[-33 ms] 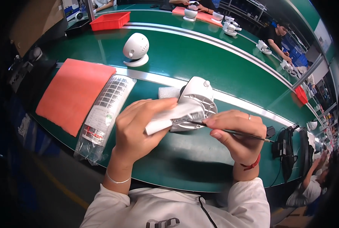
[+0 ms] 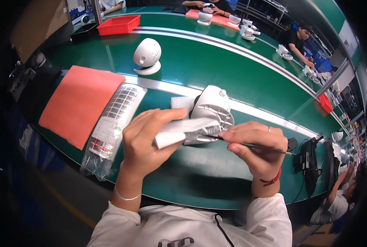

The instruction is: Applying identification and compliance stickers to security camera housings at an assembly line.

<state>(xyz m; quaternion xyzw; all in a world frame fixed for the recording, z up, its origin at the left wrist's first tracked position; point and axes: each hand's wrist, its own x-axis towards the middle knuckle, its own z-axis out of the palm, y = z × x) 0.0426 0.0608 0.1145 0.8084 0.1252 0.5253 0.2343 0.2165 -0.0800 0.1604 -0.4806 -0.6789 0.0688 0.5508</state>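
Above the green surface (image 2: 200,177), in from the middle of its near edge, the left hand (image 2: 144,138) has its grip closed on a white sheet (image 2: 171,138) with dark printed patches, blurred and unreadable. The right hand's (image 2: 257,146) grip pinches a thin dark tool (image 2: 270,147), partly covered by fingers; its tip is at a dark patch, but whether it touches I cannot tell. Behind the sheet, which hides its lower part, a white rounded device (image 2: 212,101) lies tipped, ribbed underside showing. A whitish block (image 2: 181,103), partly hidden, sits just beside it. Toward the surface's left edge are a clear bag (image 2: 121,111) of printed sheets and an orange mat (image 2: 80,105).
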